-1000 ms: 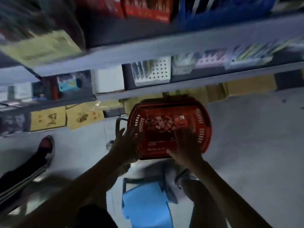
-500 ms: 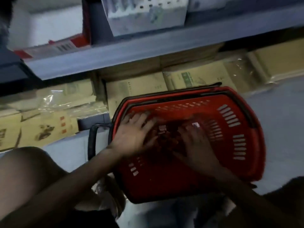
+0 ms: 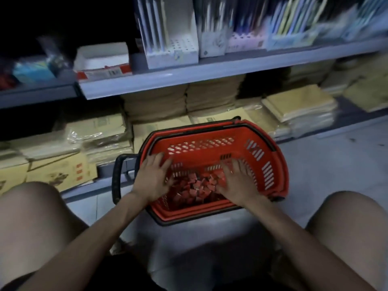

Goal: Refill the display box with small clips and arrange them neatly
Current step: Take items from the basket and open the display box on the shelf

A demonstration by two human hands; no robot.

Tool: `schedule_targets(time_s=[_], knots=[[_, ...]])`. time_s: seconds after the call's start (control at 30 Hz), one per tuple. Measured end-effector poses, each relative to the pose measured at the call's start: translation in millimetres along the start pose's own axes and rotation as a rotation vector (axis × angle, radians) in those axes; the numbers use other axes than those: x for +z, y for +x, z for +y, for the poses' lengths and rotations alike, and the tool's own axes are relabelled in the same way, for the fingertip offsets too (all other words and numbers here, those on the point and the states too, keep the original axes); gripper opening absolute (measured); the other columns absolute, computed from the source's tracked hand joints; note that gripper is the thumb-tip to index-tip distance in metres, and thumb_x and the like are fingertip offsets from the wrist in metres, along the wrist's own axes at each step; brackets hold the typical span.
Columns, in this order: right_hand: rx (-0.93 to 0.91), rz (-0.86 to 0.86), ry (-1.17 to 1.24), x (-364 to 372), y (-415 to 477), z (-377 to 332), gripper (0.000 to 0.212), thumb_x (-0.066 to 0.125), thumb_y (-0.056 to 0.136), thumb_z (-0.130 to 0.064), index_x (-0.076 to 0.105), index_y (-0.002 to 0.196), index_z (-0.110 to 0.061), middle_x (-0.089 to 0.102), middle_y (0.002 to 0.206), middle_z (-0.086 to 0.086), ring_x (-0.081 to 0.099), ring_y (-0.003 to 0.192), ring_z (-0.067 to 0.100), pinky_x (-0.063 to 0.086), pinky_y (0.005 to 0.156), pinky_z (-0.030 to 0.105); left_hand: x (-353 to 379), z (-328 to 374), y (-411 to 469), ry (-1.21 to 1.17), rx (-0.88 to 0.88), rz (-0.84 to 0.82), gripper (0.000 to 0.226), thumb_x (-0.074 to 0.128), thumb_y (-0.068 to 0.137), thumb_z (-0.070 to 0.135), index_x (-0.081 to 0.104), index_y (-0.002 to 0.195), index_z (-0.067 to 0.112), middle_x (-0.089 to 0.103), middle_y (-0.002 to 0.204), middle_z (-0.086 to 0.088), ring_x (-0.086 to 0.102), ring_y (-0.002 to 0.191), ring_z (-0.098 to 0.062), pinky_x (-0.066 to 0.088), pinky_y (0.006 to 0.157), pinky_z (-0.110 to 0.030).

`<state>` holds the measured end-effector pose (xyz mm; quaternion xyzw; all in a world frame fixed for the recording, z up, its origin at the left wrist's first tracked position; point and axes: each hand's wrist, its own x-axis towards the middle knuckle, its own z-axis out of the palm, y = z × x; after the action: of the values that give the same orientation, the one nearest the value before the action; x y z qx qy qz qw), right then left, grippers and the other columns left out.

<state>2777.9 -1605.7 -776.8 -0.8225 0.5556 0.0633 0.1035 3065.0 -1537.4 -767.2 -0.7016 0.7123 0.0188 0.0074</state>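
Observation:
A red plastic shopping basket (image 3: 270, 164) stands on the floor in front of me, between my knees. A loose heap of small red clips (image 3: 199, 185) lies on its bottom. My left hand (image 3: 152, 178) lies flat with spread fingers at the left edge of the heap. My right hand (image 3: 236, 181) lies flat at the right edge, fingers spread and pointing away from me. Both hands touch the clips and neither grips any. An open white and red box (image 3: 102, 61) sits on the shelf above, to the left.
A grey shelf (image 3: 189, 78) runs across above the basket, with white pen holders (image 3: 172, 38) on it. Stacks of yellow paper packs (image 3: 298, 108) fill the lowest level behind the basket. The basket's black handle (image 3: 117, 177) sticks out to the left. My knees flank the view.
The view has pulled back and steadied. My hands have slid apart to the two sides of the clip heap, and the clips between them are now uncovered.

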Motion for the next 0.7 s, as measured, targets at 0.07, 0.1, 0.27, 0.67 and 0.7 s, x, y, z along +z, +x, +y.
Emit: schedule_targets(time_s=[0.07,0.1,0.27,0.67,0.7], knots=[[0.081,-0.014,0.048,-7.4,-10.9,6.0,0.085,0.052,0.091,-0.065,0.023,0.16,-0.025,0.022,0.162,0.018,0.019,0.153,0.04,0.019,0.125,0.053,2.0,2.0,-17.8,0.002,-0.012,-0.009,0.071,0.061,0.082,0.05,0.056,0.144,0.016,0.052,0.144,-0.026,0.052,0.13,-0.046,0.042,0.113,-0.055],[0.123,-0.027,0.068,-12.3,-15.7,8.6,0.083,0.052,0.091,-0.065,0.025,0.159,-0.025,0.024,0.162,0.017,0.023,0.152,0.039,0.022,0.124,0.051,2.3,2.6,-23.5,0.003,-0.018,-0.016,0.071,0.07,0.078,0.044,0.058,0.142,0.016,0.054,0.142,-0.027,0.054,0.126,-0.047,0.044,0.111,-0.055],[0.256,-0.078,0.275,-23.5,-36.4,9.6,0.039,0.053,0.098,-0.053,0.064,0.125,-0.027,0.072,0.119,0.006,0.069,0.106,0.026,0.05,0.088,0.031,-1.9,2.8,-31.4,0.029,-0.071,0.022,0.058,0.083,0.076,0.032,0.068,0.129,0.012,0.065,0.124,-0.023,0.063,0.112,-0.044,0.05,0.102,-0.052],[0.209,-0.069,0.177,-12.9,-42.2,-21.2,0.033,0.051,0.102,-0.043,0.071,0.106,-0.017,0.071,0.099,0.005,0.069,0.093,0.024,0.047,0.076,0.029,13.5,-15.5,-64.8,0.165,-0.108,-0.034,0.049,0.068,0.086,0.052,0.072,0.125,0.022,0.066,0.126,-0.015,0.055,0.128,-0.038,0.031,0.121,-0.054],[0.208,-0.08,0.179,-10.3,-41.8,-23.7,0.034,0.051,0.101,-0.044,0.071,0.104,-0.017,0.072,0.1,0.005,0.069,0.094,0.025,0.047,0.077,0.029,14.5,-18.7,-69.3,0.156,-0.107,-0.02,0.046,0.064,0.089,0.052,0.074,0.122,0.022,0.068,0.124,-0.015,0.056,0.127,-0.038,0.032,0.121,-0.054]])
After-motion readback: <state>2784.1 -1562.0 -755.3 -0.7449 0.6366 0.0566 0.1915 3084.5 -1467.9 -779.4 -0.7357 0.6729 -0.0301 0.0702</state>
